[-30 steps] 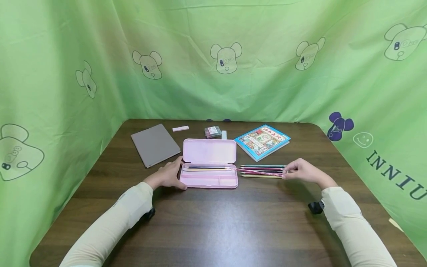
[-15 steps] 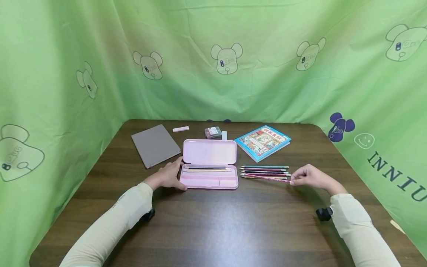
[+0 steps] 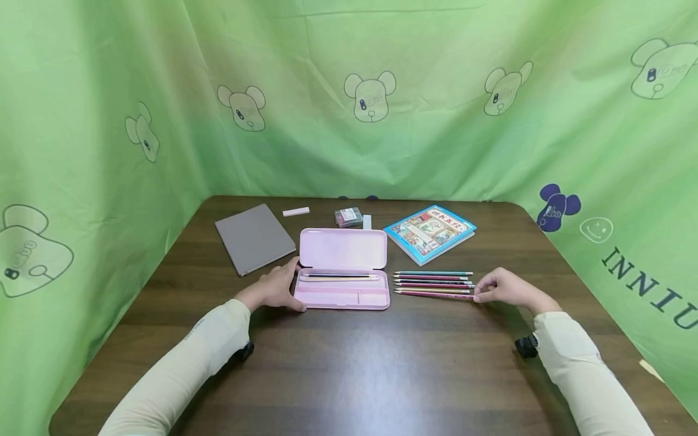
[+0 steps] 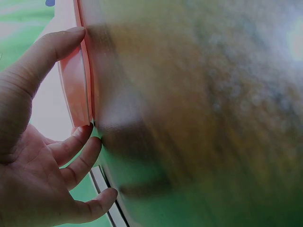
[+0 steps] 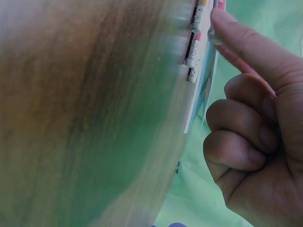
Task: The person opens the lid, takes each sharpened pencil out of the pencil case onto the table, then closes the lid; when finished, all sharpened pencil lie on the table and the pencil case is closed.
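An open pink pencil case (image 3: 329, 298) lies on the table, its lid tipped back. Two pencils (image 3: 338, 276) rest in its rear compartment. My left hand (image 3: 275, 286) holds the case's left end, thumb at the front edge and fingers along the side; the left wrist view shows this hand (image 4: 42, 123) closely. To the right of the case, several pencils lie side by side, points to the left. My right hand (image 3: 507, 289) pinches the eraser end of the nearest one, a pink pencil (image 3: 436, 295). In the right wrist view its remaining fingers (image 5: 236, 137) are curled into the palm.
Behind the case are a grey notebook (image 3: 253, 239), a small white-and-pink bar (image 3: 296, 211), a small clear box (image 3: 348, 217), a pale strip (image 3: 367, 222) and a blue-bordered book (image 3: 431, 233). A green patterned curtain (image 3: 305, 157) encloses the wooden table (image 3: 349, 375).
My right hand has drawn the pink pencil rightward and toward me, from beside the case and across the other pencils to the near side of the row. My left hand has stayed put.
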A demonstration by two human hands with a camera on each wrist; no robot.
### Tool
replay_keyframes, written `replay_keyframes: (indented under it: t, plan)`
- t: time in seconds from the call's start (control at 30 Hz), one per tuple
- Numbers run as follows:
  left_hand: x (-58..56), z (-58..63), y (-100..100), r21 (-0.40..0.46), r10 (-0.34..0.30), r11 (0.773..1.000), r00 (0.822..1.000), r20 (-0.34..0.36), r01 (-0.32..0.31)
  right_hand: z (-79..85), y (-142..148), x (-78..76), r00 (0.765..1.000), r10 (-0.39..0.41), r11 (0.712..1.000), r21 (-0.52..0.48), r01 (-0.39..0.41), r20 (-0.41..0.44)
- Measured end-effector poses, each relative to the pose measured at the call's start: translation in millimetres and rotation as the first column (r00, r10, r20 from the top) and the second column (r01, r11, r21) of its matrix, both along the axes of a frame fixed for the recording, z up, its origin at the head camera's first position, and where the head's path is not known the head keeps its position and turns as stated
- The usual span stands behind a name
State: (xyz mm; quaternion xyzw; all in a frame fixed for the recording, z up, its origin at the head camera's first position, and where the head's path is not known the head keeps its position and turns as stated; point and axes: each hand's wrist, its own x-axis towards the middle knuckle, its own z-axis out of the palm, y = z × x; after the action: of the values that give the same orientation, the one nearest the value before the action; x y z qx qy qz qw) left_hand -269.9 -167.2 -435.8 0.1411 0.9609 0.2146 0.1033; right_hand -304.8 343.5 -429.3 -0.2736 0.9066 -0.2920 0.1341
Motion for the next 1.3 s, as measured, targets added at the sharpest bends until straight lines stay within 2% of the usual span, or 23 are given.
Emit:
replay_keyframes:
  t: [0.23,0.43,0.7,0.93,1.3]
  plan:
    - [0.7,-0.8,0.3,0.008,-0.006,1.000,1.000,-0.019,0.007,1.4,-8.5,-4.1,0.997,-0.055,0.994,0.093,0.059,-0.047]
    - [-0.9,1.9,-0.2,-0.001,-0.003,1.000,1.000,-0.024,0.003,8.1,-12.8,-6.9,0.989,-0.120,0.985,0.115,0.129,-0.082]
    - [-1.9,3.5,-1.1,-0.007,-0.001,1.000,1.000,-0.025,0.001,14.7,-18.3,-11.2,0.989,-0.088,0.989,0.105,0.100,-0.119]
    - [-1.3,4.5,-1.3,-0.010,-0.002,1.000,1.000,-0.022,0.002,12.4,-28.9,-16.1,0.996,-0.068,0.995,0.066,0.072,-0.063]
    - [3.4,1.7,0.7,-0.009,0.009,1.000,1.000,-0.013,-0.009,8.8,-53.5,-22.6,0.998,-0.038,0.995,0.086,0.042,-0.044]
